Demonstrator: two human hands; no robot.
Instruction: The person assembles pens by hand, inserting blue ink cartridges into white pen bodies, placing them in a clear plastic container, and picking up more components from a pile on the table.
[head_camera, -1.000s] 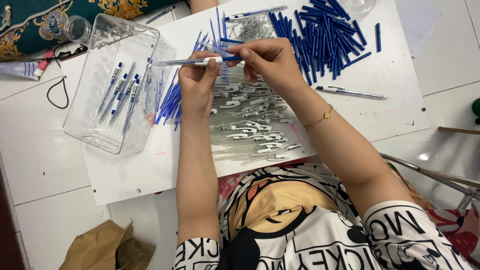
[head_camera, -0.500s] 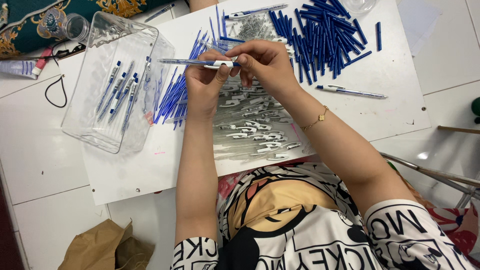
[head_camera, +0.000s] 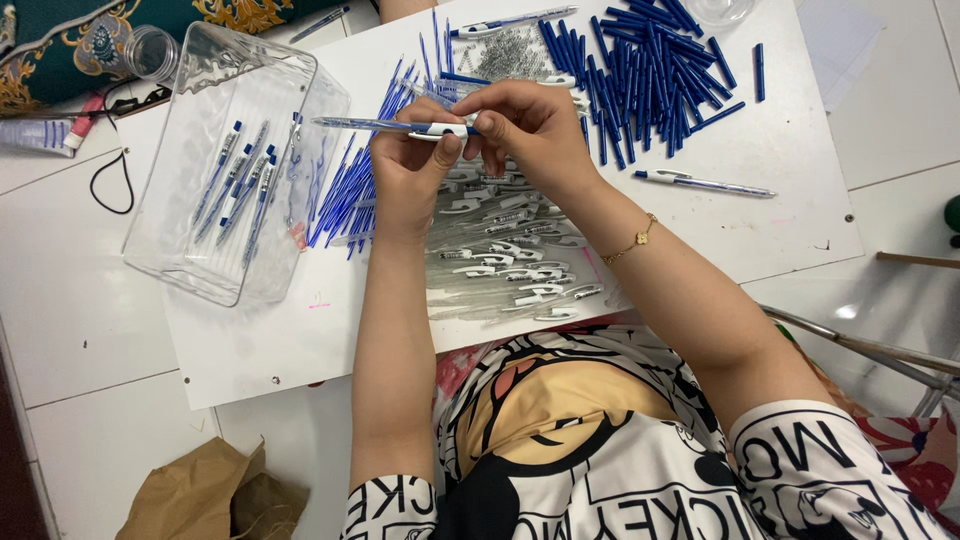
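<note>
Two hands (head_camera: 470, 140), pen (head_camera: 395, 126), white board (head_camera: 780, 150), tiled floor (head_camera: 80, 330)

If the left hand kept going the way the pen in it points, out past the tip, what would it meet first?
The left hand holds the pen level, tip toward the clear plastic tray. Going straight on, it would likely meet the tray's near wall first, though height above it is unclear.

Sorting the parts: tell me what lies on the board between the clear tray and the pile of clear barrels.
In the head view, a fan of loose blue refills lies between the tray and the barrels; the left hand is above their right edge.
</note>
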